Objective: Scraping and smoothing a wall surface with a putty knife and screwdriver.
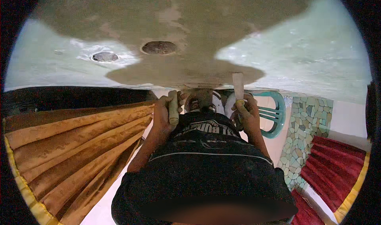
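Both grips closed: right hand (248, 111) holds scraper (238, 88), blade 12 o'clock toward wall (278, 54); left hand (162, 113) holds stubby cylinder (173, 107), axis 12-to-6.

Faces a wall (297, 54) with a hole (159, 47) and, left of it, a second hole (105, 57). Holds a tool (173, 110) in the left hand (160, 111) and a scraper (238, 86) in the right hand (249, 113), between a curtain (91, 141) on the left and, rightward in order, a chair (280, 114), a stone strip (309, 120) and another curtain (337, 171).
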`<move>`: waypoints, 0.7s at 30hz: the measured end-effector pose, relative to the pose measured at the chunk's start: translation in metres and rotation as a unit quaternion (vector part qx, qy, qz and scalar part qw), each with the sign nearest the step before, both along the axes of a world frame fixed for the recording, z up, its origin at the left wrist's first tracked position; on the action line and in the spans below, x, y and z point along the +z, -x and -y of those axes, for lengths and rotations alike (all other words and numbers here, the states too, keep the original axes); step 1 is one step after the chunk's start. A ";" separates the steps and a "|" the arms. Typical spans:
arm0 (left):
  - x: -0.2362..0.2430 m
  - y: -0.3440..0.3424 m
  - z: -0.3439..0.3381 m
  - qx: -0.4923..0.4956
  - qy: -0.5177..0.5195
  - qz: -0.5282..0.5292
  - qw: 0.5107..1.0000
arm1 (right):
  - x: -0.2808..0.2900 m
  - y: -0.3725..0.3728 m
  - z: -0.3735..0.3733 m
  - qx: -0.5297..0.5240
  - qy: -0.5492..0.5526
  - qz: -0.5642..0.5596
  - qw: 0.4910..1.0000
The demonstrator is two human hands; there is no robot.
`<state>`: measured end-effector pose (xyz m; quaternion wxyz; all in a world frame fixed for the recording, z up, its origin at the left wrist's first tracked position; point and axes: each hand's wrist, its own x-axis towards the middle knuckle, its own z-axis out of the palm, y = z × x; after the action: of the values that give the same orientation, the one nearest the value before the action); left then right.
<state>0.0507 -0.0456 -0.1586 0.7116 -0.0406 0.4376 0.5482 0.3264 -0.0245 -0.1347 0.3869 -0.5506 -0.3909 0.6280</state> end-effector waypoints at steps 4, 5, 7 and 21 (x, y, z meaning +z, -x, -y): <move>0.018 -0.027 0.001 0.005 0.006 -0.089 0.996 | -0.017 -0.019 -0.002 0.013 0.001 -0.010 1.000; 0.019 -0.033 0.003 -0.017 -0.005 -0.134 0.991 | -0.018 -0.022 -0.003 0.018 -0.010 -0.006 1.000; 0.017 -0.043 0.007 -0.025 -0.005 -0.144 0.989 | -0.018 -0.029 -0.003 0.024 -0.017 -0.003 1.000; -0.032 -0.092 0.025 -0.098 -0.017 -0.411 0.906 | -0.053 -0.049 -0.006 0.041 0.089 -0.024 0.995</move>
<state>0.1431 -0.0702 -0.1902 0.5188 0.2438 0.6838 0.4515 0.3752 -0.0188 -0.1881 0.3202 -0.5510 -0.3462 0.6885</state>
